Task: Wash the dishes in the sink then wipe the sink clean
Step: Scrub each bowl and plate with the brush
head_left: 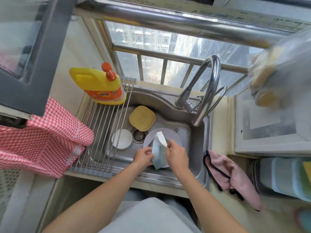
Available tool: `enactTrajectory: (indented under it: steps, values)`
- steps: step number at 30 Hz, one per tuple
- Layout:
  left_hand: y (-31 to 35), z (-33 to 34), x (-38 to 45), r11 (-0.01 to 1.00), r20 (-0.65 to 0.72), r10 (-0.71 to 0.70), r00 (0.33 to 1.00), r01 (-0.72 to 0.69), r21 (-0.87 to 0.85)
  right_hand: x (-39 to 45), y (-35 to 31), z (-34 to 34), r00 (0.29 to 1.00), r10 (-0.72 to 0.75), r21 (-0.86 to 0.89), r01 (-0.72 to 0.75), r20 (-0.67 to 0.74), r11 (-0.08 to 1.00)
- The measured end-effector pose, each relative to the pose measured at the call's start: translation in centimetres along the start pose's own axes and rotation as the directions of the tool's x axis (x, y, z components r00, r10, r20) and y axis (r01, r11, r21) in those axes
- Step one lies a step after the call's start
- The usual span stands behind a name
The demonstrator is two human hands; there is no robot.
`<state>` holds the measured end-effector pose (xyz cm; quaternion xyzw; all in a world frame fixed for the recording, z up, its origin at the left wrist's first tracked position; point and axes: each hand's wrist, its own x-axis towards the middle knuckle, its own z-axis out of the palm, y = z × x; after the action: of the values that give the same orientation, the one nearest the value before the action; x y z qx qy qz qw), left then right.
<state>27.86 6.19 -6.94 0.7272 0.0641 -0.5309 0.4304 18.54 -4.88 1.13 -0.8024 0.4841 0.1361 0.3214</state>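
In the steel sink (pixel 188 148), my left hand (pixel 143 158) grips the lower edge of a pale blue cloth (pixel 159 157). My right hand (pixel 176 156) pinches a white strip (pixel 162 137) that sticks up from the cloth's top. Both hands hover over a grey-lilac plate (pixel 170 137) lying flat on the sink floor. A yellow square dish (pixel 142 118) rests upside down at the back of the basin. A white bowl (pixel 122 138) sits left of the drain (pixel 139 135).
A roll-up drying rack (pixel 101 132) covers the sink's left side, with a yellow detergent bottle (pixel 97 86) on it. The curved tap (pixel 207 91) arches over the back right. A pink rag (pixel 232 177) lies on the right counter. A red checked cloth (pixel 42 137) hangs at left.
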Motion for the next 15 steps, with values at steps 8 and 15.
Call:
enactTrajectory:
  steps: [8,15]
  values:
    - [-1.2,-0.3,2.4,0.997,0.019,0.024,1.0,-0.026,0.078,-1.7,1.5,1.4,0.998,-0.056,-0.046,0.055,-0.022,0.997]
    - [-0.8,-0.6,2.1,0.999,0.01,0.013,1.0,-0.013,0.029,-0.8,3.6,2.5,0.998,-0.01,0.17,0.021,-0.066,0.985]
